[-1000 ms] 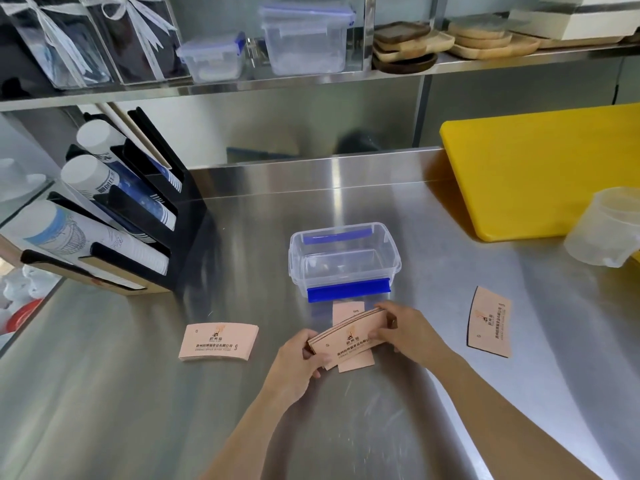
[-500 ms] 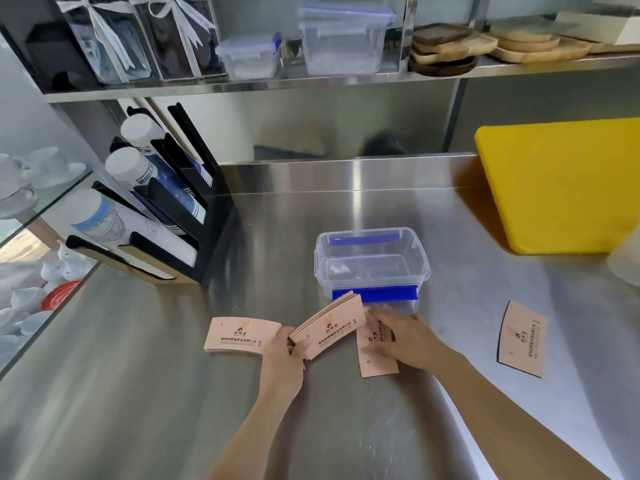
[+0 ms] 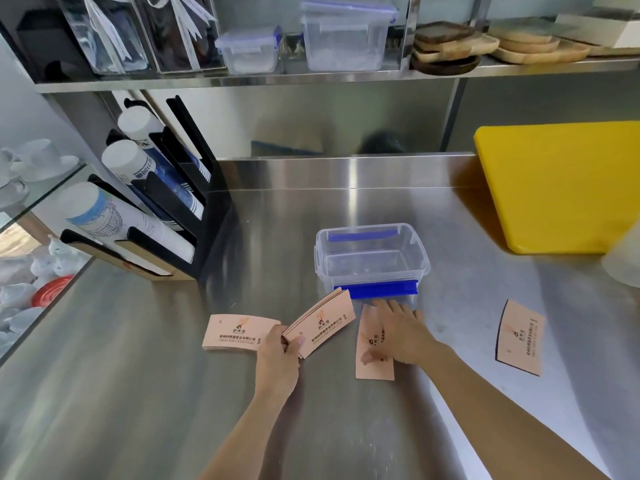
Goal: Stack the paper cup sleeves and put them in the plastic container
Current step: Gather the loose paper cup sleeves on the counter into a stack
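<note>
The left hand pinches a fanned stack of pink paper cup sleeves by its near-left corner, fingers closed on it and its long axis slanting up toward the far right, while the right hand lies flat and open — fingers spread — on a single pink sleeve whose long axis runs away from the person. Just beyond the right fingertips sits the clear lidless plastic container with blue clips, holding nothing visible. A small pile of flat sleeves lies just left of the left hand, long axis sideways, and one lone sleeve lies well right of the right hand on the steel counter.
</note>
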{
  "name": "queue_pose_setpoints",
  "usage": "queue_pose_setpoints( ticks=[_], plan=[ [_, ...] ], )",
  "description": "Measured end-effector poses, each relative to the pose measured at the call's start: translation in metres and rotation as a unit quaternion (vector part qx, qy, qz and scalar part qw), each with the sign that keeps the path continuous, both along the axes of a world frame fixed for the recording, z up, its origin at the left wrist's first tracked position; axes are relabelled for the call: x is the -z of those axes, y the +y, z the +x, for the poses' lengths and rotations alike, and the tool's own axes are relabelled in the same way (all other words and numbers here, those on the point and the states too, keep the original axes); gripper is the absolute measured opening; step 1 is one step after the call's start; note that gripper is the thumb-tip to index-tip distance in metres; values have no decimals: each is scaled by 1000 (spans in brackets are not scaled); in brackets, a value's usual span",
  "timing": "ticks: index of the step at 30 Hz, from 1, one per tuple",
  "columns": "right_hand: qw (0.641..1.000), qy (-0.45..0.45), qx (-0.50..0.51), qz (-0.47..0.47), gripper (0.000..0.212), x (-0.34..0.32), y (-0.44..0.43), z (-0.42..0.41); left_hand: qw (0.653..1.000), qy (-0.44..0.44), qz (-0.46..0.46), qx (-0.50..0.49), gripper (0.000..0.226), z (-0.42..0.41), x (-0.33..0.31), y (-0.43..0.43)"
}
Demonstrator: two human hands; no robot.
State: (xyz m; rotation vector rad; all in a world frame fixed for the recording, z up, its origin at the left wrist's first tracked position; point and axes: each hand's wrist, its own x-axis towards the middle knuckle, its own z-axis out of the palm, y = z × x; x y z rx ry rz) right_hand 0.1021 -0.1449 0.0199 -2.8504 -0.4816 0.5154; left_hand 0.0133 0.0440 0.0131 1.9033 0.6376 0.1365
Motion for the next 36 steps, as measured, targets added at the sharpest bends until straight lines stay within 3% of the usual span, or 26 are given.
queue_pose_setpoints(
  ticks=[4,7,9,14,21,25,28,31,34,36],
  plan=[
    [999,-16,18,-48,67,-5,-1,4,1000,6,-4,7,24,2,3,1],
    [984,74,101,127,27,-8,-15,9,1000,6,-5,15,10,3,4,1],
    [966,85,134,205,20,-12,-24,11,1000,5,-7,21,4,4,5,1],
    [920,68,211,322,27,-14,-39,15,999,14,2,44,5,8,4,-1],
    [928,71,185,316,24,-8,-33,1,993,30,-5,113,19,11,2,-7],
    [928,94,157,325,56,-8,-33,-2,985,50,-18,166,21,12,3,-13],
    [941,100,132,294,62,-8,-38,-2,982,58,-9,182,27,13,4,-17],
    [953,80,131,262,54,-8,-46,-2,977,67,5,204,20,16,2,-26],
    [956,46,138,254,29,-9,-56,-1,972,69,34,221,16,21,-3,-37],
    [960,38,139,240,31,-12,-63,-1,973,55,48,218,20,25,-6,-45]
  ],
)
